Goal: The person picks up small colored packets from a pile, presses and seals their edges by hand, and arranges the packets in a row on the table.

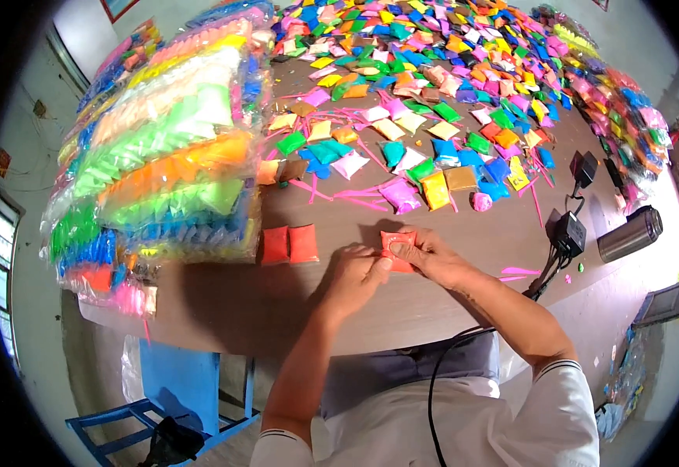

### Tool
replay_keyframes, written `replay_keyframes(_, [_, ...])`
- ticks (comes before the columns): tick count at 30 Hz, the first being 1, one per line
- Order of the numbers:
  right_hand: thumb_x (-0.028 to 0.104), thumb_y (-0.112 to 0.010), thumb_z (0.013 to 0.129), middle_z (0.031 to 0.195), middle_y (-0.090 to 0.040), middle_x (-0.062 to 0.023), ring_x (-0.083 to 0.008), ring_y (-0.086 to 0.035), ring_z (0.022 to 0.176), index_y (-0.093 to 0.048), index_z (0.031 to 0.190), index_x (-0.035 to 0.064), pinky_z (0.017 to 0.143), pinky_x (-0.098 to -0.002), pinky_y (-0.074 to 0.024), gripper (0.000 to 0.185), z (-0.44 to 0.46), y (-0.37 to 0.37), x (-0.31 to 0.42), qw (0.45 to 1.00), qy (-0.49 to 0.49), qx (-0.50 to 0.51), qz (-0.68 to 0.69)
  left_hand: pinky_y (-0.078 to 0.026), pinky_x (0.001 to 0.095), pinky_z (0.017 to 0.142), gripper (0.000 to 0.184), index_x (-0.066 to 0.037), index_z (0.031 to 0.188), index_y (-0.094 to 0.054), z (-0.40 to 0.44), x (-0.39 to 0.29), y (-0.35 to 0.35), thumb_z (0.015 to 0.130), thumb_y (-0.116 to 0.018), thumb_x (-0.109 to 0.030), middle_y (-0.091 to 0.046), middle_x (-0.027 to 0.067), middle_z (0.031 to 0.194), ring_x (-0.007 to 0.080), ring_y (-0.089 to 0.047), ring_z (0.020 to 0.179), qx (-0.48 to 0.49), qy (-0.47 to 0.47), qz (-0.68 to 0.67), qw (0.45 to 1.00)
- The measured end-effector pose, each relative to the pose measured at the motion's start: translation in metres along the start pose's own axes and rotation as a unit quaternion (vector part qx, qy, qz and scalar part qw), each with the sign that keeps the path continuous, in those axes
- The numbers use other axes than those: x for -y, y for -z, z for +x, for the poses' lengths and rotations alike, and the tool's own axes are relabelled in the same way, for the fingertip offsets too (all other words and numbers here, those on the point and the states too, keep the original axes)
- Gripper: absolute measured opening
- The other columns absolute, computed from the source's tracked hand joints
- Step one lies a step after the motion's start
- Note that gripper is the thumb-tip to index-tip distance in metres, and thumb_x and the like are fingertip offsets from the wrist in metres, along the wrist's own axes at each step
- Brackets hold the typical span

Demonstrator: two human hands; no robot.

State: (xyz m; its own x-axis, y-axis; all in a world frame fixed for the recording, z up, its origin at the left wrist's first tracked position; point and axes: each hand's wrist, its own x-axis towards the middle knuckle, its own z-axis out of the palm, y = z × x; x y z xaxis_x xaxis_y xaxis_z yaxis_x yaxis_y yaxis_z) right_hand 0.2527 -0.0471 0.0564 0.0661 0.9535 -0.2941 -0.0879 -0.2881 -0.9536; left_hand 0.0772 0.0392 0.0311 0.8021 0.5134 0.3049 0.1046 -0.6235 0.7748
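Over the table (483, 233), we pinch one red packet (393, 237): right hand (430, 257) with thumb across its face, left hand (359, 271) at its left edge. Light, even pressure should, we judge, keep it whole.

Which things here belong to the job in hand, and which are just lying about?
Job in hand, as it looks:
- red packet, in the right hand, left hand beside it
- two more red packets
- probably the loose packets

Apparently lying about:
- flask
- corded black box
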Motion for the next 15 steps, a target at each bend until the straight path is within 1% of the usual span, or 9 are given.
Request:
replay_keyframes(1, [0.023,-0.057,0.095,0.072,-0.053,0.0049,-0.0040,-0.044,0.064,-0.062,0.096,0.0045,0.055,-0.0222,-0.0350,0.019,0.009,0.007,-0.010,0.998,0.056,-0.001,-0.035,-0.044,0.0421,0.069,0.034,-0.004,0.073,-0.063,0.000,0.001,0.000,0.091,-0.053,-0.030,-0.063,0.0103,0.072,0.0297,-0.059,0.072,0.010,-0.035,0.040,0.999])
replay_keyframes(2, [0.023,-0.056,0.095,0.071,-0.052,0.0053,-0.0038,-0.042,0.062,-0.063,0.096,0.0046,0.053,-0.0222,-0.0334,0.019,0.016,0.011,-0.019,0.991,0.111,-0.003,-0.069,-0.044,0.0421,0.069,0.034,-0.004,0.073,-0.063,0.000,0.001,-0.001,0.091,-0.053,-0.030,-0.063,0.0103,0.072,0.0297,-0.059,0.072,0.008,-0.032,0.040,0.999])
replay_keyframes(4, [0.023,-0.057,0.095,0.067,-0.049,0.0059,-0.0034,-0.040,0.059,-0.065,0.095,0.0042,0.050,-0.0229,-0.0313,0.021,0.017,0.007,0.004,0.993,0.083,-0.015,-0.082,-0.042,0.0389,0.069,0.026,-0.003,0.067,-0.060,0.000,0.000,-0.004,0.085,-0.061,-0.023,-0.060,0.0081,0.072,0.0281,-0.056,0.072,0.013,-0.032,0.118,0.992])
replay_keyframes(6, [0.024,-0.058,0.095,0.065,-0.049,0.0065,-0.0030,-0.039,0.058,-0.066,0.094,0.0034,0.048,-0.0227,-0.0299,0.022,0.025,0.003,0.015,0.992,0.109,-0.038,-0.057,-0.041,0.0379,0.072,0.023,-0.004,0.068,-0.061,0.000,-0.002,-0.010,0.083,-0.064,-0.022,-0.061,0.0066,0.075,0.0273,-0.057,0.074,-0.020,-0.047,0.096,0.994])
replay_keyframes(7, [0.023,-0.060,0.093,0.071,-0.054,0.0035,-0.0054,-0.044,0.060,-0.065,0.099,0.0017,0.050,-0.0245,-0.0347,0.022,0.032,0.004,0.017,0.994,0.064,-0.032,-0.088,-0.041,0.0369,0.074,0.021,-0.004,0.069,-0.061,-0.001,-0.002,-0.013,0.080,-0.067,-0.020,-0.062,0.0051,0.077,0.0265,-0.058,0.076,-0.049,-0.065,0.072,0.994])
replay_keyframes(10, [0.026,-0.064,0.091,0.069,-0.049,0.0037,-0.0068,-0.042,0.060,-0.060,0.106,0.0025,0.052,-0.0244,-0.0354,0.028,0.042,-0.016,0.034,0.992,0.042,-0.034,-0.118,-0.041,0.0360,0.078,0.020,-0.005,0.071,-0.062,-0.005,-0.002,-0.017,0.079,-0.069,-0.022,-0.064,0.0025,0.082,0.0245,-0.059,0.080,-0.046,-0.046,0.109,0.992])
replay_keyframes(11, [0.023,-0.065,0.090,0.074,-0.053,0.0001,-0.0087,-0.047,0.064,-0.055,0.115,0.0003,0.055,-0.0255,-0.0390,0.035,0.057,-0.016,0.022,0.993,0.041,-0.016,-0.111,-0.041,0.0360,0.078,0.020,-0.005,0.071,-0.062,-0.006,-0.002,-0.018,0.079,-0.069,-0.022,-0.064,0.0025,0.082,0.0245,-0.059,0.080,-0.048,-0.045,0.110,0.992])
replay_keyframes(13, [0.022,-0.065,0.089,0.076,-0.055,-0.0007,-0.0090,-0.048,0.065,-0.055,0.114,0.0001,0.055,-0.0255,-0.0401,0.035,0.076,-0.025,0.018,0.993,0.039,0.010,-0.114,-0.040,0.0359,0.080,0.020,-0.005,0.070,-0.061,-0.007,-0.001,-0.021,0.079,-0.070,-0.021,-0.063,0.0023,0.082,0.0227,-0.059,0.083,-0.041,-0.011,0.090,0.995])
replay_keyframes(15, [0.018,-0.066,0.088,0.079,-0.059,-0.0022,-0.0099,-0.052,0.067,-0.057,0.111,0.0015,0.055,-0.0263,-0.0429,0.030,0.092,-0.035,0.021,0.992,0.013,0.047,-0.113,-0.040,0.0362,0.079,0.021,-0.005,0.069,-0.060,-0.007,0.000,-0.021,0.079,-0.070,-0.021,-0.063,0.0022,0.081,0.0222,-0.059,0.082,-0.043,-0.020,0.097,0.994])
